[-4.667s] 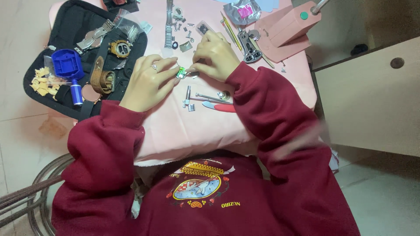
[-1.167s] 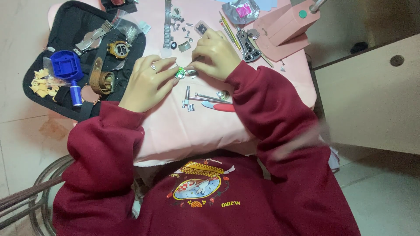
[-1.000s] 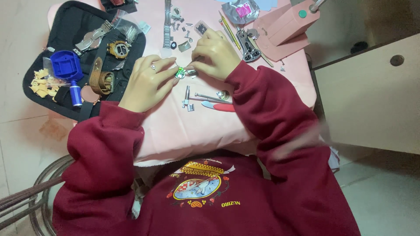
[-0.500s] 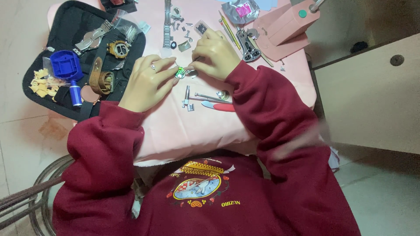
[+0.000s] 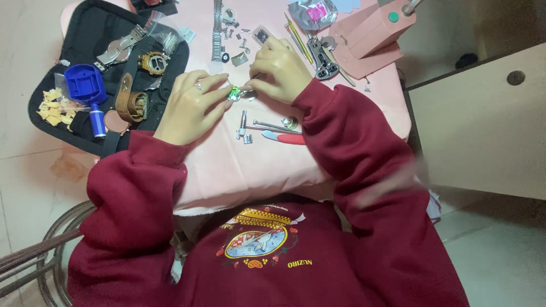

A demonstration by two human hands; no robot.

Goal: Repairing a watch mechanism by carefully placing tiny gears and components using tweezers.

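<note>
green round watch part (image 5: 234, 94), pinched (both hands), pink cloth (image 5: 250, 165)

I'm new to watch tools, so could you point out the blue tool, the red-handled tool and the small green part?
blue tool (image 5: 85, 85), head view, on its round blue top.
red-handled tool (image 5: 284, 137), head view, on the red handle.
green part (image 5: 233, 95), head view, on the bit showing between the hands.

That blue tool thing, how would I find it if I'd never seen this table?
Look at the black case lying open on the left side of the pink table, beside the person's left hand. Near its left edge stands the blue tool, next to a pile of small tan pieces. It is the only bright blue thing there; its neighbours are brown straps and silver watch parts.
</note>
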